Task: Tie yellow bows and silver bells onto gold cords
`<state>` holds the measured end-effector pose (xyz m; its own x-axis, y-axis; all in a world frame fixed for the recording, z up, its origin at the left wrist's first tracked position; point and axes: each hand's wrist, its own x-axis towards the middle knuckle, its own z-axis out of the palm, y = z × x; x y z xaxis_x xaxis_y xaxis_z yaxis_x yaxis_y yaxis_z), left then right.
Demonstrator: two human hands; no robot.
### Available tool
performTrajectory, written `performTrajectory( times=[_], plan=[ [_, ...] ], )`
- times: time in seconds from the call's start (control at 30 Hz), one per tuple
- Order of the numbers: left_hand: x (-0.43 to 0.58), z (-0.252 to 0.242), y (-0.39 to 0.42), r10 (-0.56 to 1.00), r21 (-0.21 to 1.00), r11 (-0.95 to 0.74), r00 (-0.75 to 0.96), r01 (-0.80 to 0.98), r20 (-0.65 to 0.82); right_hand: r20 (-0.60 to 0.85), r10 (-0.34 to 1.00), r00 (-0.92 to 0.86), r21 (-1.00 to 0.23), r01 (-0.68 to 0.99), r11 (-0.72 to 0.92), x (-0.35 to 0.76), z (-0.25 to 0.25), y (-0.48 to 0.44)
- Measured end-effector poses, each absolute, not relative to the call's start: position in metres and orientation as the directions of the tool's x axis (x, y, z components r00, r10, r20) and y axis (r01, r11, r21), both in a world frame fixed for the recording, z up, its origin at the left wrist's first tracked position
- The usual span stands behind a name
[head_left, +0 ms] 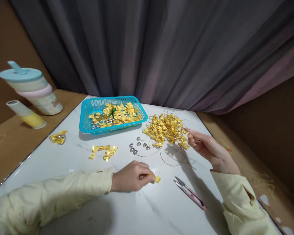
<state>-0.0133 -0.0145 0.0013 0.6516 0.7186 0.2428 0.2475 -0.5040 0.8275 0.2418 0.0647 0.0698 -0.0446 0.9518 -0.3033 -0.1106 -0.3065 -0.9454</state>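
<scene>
My left hand [134, 176] is low over the white table, its thumb and fingers pinched on a small yellow satin bow [157, 179]. Most of that bow is hidden by the fingers. At the right edge of a heap of yellow bows [165, 129] with silver beads and thin gold cords is my right hand [208, 147]. Its forefinger is stretched out and the other fingers are partly curled; I see nothing held in it. Thread snips [191, 194] with pink handles lie between the hands. Loose silver beads [138, 144] are scattered in front of the heap.
A blue plastic basket [112, 129] with more bows and beads stands at the back. Several loose bows [110, 152] and a small corded bundle [58, 137] lie to the left. A tumbler [39, 91] and a yellow thread cone [26, 114] stand beyond the table's left edge.
</scene>
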Motion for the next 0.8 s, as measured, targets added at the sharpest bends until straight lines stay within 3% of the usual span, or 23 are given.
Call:
performTrajectory(
  times=[0.07, 0.17, 0.3, 0.4, 0.47, 0.63, 0.8],
  plan=[
    [-0.014, -0.001, -0.018, 0.62, 0.672, -0.698, 0.678, 0.247, 0.395, -0.269, 0.956, -0.116, -0.959, 0.128, -0.254, 0.227, 0.07, 0.059],
    [-0.015, -0.007, -0.022, 0.423, 0.395, -0.891, 0.726, 0.223, 0.543, -0.268, 0.924, -0.274, -0.877, 0.466, -0.117, 0.199, 0.067, 0.056],
    [-0.016, -0.012, -0.024, 0.218, 0.179, -0.975, 0.745, 0.134, 0.63, -0.201, 0.828, -0.524, -0.719, 0.653, 0.238, 0.159, 0.061, 0.054],
    [-0.017, -0.014, -0.023, 0.205, 0.158, -0.978, 0.734, 0.133, 0.648, -0.14, 0.753, -0.643, -0.582, 0.668, 0.463, 0.134, 0.055, 0.052],
    [-0.018, -0.014, -0.022, 0.226, 0.17, -0.974, 0.738, 0.151, 0.636, -0.137, 0.732, -0.667, -0.508, 0.682, 0.526, 0.122, 0.05, 0.051],
    [-0.018, -0.017, -0.022, 0.249, 0.189, -0.967, 0.763, 0.168, 0.597, -0.185, 0.754, -0.63, -0.425, 0.743, 0.517, 0.11, 0.042, 0.053],
    [-0.017, -0.019, -0.021, 0.244, 0.193, -0.968, 0.753, 0.157, 0.611, -0.136, 0.764, -0.63, -0.41, 0.738, 0.536, 0.112, 0.042, 0.055]
  ],
)
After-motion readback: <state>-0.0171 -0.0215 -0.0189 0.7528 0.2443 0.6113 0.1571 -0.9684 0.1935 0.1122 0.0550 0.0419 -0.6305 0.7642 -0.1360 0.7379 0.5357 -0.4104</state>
